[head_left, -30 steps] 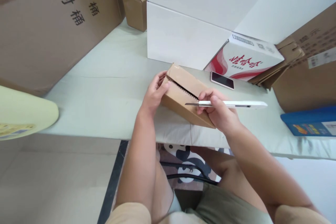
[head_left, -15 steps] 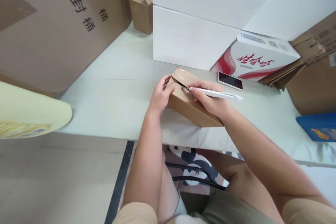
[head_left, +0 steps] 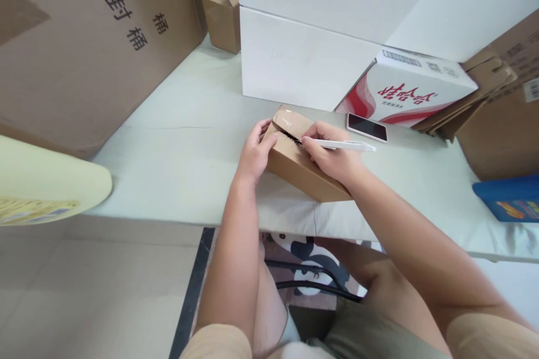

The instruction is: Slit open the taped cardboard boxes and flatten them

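Observation:
A small brown cardboard box (head_left: pixel 309 179) rests on the covered table in front of me, with a dark, rough-edged gap along its top seam. My left hand (head_left: pixel 255 151) grips its left end, thumb on top and fingers round the far side. My right hand (head_left: pixel 332 151) is closed around a slim white pen (head_left: pixel 347 145), its back end pointing right. The pen's tip meets the box top beside the gap; whether it is pressed inside cannot be made out. Just beyond my right hand lies a phone (head_left: pixel 366 127) with a dark screen.
White cartons (head_left: pixel 307 61) stand behind the box, one (head_left: pixel 410 90) with red print. A large brown carton (head_left: pixel 96 67) and a pale yellow rounded object (head_left: pixel 54 179) occupy the left. Flattened cardboard (head_left: pixel 467 101) and a blue package (head_left: pixel 509 199) are at right.
The pen's back end has swung slightly away from me and left as my right hand shifted a little. My left hand keeps its grip on the box. The whole view has drifted slightly.

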`<state>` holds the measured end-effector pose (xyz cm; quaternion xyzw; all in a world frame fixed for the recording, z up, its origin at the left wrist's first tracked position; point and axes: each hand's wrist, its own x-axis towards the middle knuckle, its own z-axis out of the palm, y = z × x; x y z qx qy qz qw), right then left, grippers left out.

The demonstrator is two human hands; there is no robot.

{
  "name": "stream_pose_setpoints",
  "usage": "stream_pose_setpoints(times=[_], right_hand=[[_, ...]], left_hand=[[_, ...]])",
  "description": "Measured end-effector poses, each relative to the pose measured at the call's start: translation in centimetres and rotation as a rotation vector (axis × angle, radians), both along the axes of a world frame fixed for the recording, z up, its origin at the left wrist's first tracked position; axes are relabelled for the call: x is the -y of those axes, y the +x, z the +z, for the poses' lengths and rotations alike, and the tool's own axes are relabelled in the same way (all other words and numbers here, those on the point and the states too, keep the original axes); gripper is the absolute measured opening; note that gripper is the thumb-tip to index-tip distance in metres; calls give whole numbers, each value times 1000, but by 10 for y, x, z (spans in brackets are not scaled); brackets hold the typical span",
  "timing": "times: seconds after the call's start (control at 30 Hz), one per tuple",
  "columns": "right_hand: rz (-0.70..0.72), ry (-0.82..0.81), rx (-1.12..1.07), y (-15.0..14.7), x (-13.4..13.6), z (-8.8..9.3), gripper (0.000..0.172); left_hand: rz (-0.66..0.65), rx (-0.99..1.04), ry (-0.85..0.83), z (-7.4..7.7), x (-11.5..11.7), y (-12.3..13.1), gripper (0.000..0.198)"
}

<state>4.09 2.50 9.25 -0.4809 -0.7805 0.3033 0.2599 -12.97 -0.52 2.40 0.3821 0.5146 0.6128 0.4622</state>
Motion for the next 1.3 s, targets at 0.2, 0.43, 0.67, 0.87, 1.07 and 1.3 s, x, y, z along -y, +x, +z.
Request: stream_pose_setpoints(times=[0.2, 0.43, 0.67, 0.87, 1.07, 1.3], right_hand=[[-34, 29, -8, 2, -4, -2, 17], [-135, 27, -39, 3, 1, 2, 19], [-186, 121, -141, 4, 9, 3, 23], [-206, 81, -230, 21, 13, 8, 23], [-344, 98, -250, 61, 22, 2, 17], [-369, 99, -255, 82, 25, 2, 14]], left_hand=[[-4, -2, 7, -1, 0, -1, 40], [-5, 7, 19, -3, 0, -1, 39], [-6, -6, 14, -1, 1, -3, 38], [-9, -6, 5, 1, 5, -4, 40], [-23, -20, 11, 1, 5, -7, 35], [1, 20, 9, 0, 4, -4, 33]])
